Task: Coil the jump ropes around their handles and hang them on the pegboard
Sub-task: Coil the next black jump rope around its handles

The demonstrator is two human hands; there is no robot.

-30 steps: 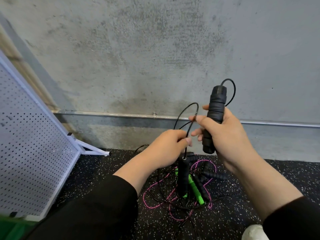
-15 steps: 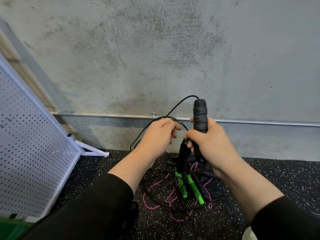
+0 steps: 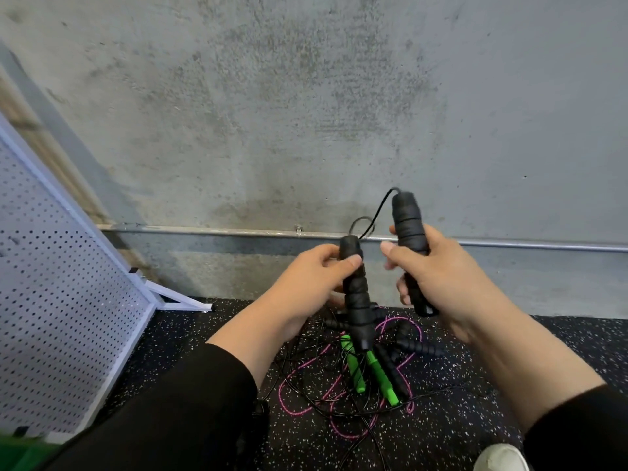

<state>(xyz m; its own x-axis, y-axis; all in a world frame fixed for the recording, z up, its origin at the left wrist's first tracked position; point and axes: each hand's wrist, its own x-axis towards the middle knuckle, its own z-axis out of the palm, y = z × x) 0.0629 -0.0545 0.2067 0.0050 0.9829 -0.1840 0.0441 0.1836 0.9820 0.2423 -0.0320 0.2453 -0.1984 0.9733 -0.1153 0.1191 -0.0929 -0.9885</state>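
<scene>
My left hand (image 3: pixel 306 283) grips one black ribbed jump-rope handle (image 3: pixel 356 300) held upright. Beside it my right hand (image 3: pixel 438 277) grips the second black handle (image 3: pixel 407 222), slightly higher. A thin black rope (image 3: pixel 372 222) loops from the tops of both handles. On the floor below lies a tangle: two green handles (image 3: pixel 377 375), more black handles (image 3: pixel 418 348), a pink rope (image 3: pixel 306 402) and black ropes. The white pegboard (image 3: pixel 57 300) leans at the left.
A grey concrete wall (image 3: pixel 306 113) with a metal rail (image 3: pixel 204 229) stands right ahead. The floor (image 3: pixel 458 419) is black speckled rubber. A white shoe tip (image 3: pixel 499 458) shows at the bottom right. Something green (image 3: pixel 20 457) sits at the bottom left corner.
My left hand has gone from pinching the rope to gripping the lower black handle. The two handles, close together before, now stand side by side and apart.
</scene>
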